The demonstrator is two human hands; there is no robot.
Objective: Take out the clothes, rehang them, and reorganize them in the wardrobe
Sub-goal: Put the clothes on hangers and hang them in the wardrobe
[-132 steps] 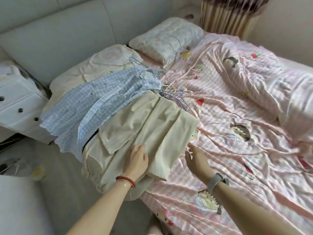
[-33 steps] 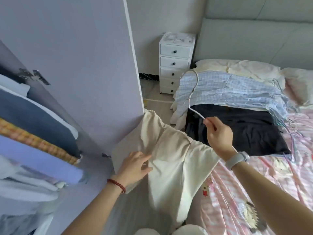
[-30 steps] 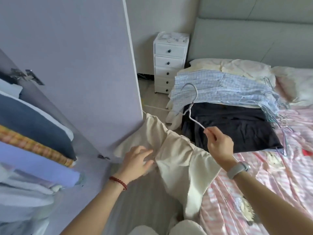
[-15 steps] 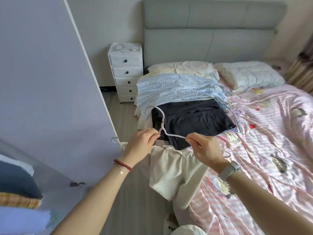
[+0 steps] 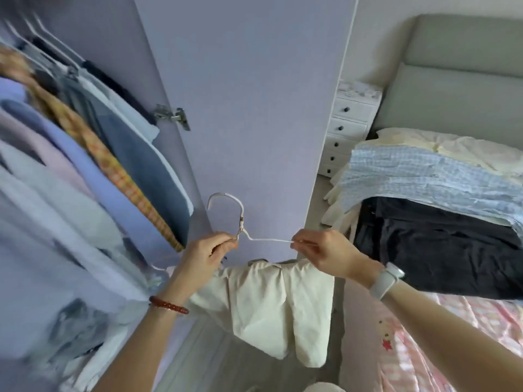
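A white wire hanger [image 5: 240, 219] is held up in front of the open wardrobe door [image 5: 249, 108], its hook pointing up. My left hand [image 5: 208, 254] pinches the hanger at the base of the hook. My right hand [image 5: 325, 251] pinches its right shoulder wire. A cream garment [image 5: 271, 304] is draped over the hanger's lower bar and hangs down below both hands. Several hung clothes [image 5: 85, 171] fill the wardrobe at the left, blurred.
The bed [image 5: 458, 329] with a pink striped sheet lies at the right, carrying a dark garment [image 5: 435, 250], a blue checked shirt [image 5: 424, 174] and pale clothes. A white drawer unit [image 5: 346, 131] stands by the grey headboard [image 5: 464, 80]. Grey floor lies below.
The view has swung left from the bed to the wardrobe. Both hands carried the hanger with the cream garment over to the open door, keeping their grip.
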